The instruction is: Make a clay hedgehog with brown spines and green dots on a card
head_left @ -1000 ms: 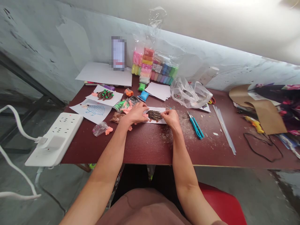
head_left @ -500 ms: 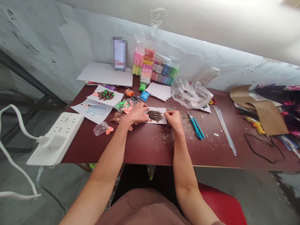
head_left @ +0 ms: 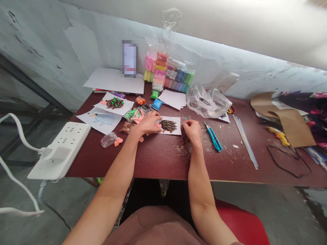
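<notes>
A white card (head_left: 178,126) lies on the dark red table, bearing a hedgehog-like figure with brown overlapping scales (head_left: 169,125) and a pink face at its left end. My left hand (head_left: 150,124) rests over the card's left end, thumb and fingers by the pink part; whether they pinch anything is hidden. Just right of the card, apart from it, my right hand (head_left: 192,130) has its fingertips pressed together; anything between them is too small to make out. Pink clay and opened packets (head_left: 138,115) sit beyond my left hand.
A teal utility knife (head_left: 214,137) and clear glue sticks (head_left: 244,141) lie to the right, with a yellow glue gun (head_left: 281,137) farther off. Clay packs (head_left: 178,80) lean by the wall. A power strip (head_left: 61,149) overhangs the left edge. Finished-looking card (head_left: 125,108) lies back left.
My right hand has moved a little to the right, off the card's right edge. My left hand stays at the card's left end.
</notes>
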Motion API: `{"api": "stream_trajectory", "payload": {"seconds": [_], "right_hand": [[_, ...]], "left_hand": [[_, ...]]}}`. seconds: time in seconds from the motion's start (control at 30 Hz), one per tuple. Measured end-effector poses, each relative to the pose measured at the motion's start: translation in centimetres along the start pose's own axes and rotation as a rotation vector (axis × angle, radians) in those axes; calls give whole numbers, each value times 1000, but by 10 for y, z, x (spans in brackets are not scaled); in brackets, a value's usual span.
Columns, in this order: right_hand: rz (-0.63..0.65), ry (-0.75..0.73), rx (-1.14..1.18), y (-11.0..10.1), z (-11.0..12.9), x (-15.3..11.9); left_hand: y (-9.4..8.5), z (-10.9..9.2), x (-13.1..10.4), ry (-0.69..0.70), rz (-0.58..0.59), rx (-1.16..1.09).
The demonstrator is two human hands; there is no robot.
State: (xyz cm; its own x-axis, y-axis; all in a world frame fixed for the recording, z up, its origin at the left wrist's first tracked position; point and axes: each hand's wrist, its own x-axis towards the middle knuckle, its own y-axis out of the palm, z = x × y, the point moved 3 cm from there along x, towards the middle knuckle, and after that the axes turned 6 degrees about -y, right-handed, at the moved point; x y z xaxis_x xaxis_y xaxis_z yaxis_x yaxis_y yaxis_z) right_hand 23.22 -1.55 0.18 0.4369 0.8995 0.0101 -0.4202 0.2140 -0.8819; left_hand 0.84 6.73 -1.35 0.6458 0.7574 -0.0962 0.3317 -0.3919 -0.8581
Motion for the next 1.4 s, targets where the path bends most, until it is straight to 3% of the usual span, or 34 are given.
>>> {"api": "stream_trajectory", "payload": {"seconds": [0.17, 0.43, 0.63, 0.8, 0.97, 1.2, 1.4], "right_hand": [[67, 19, -119, 3, 8, 0], [71, -8, -80, 10, 13, 7], [-13, -34, 27, 8, 9, 8], [-45, -123, 302, 6, 2, 8], [-209, -118, 328, -1, -3, 7], [-42, -143, 274, 13, 6, 8], [-11, -148, 220, 16, 7, 9]], "left_hand": [[0, 3, 0, 12, -3, -13], [-4, 2, 2, 18, -52, -16], [-6, -2, 1, 5, -50, -11], [-5, -2, 3, 37, -59, -18], [-4, -1, 4, 28, -51, -14], [-3, 0, 3, 13, -44, -3], [-4, -1, 3, 15, -37, -3]]}}
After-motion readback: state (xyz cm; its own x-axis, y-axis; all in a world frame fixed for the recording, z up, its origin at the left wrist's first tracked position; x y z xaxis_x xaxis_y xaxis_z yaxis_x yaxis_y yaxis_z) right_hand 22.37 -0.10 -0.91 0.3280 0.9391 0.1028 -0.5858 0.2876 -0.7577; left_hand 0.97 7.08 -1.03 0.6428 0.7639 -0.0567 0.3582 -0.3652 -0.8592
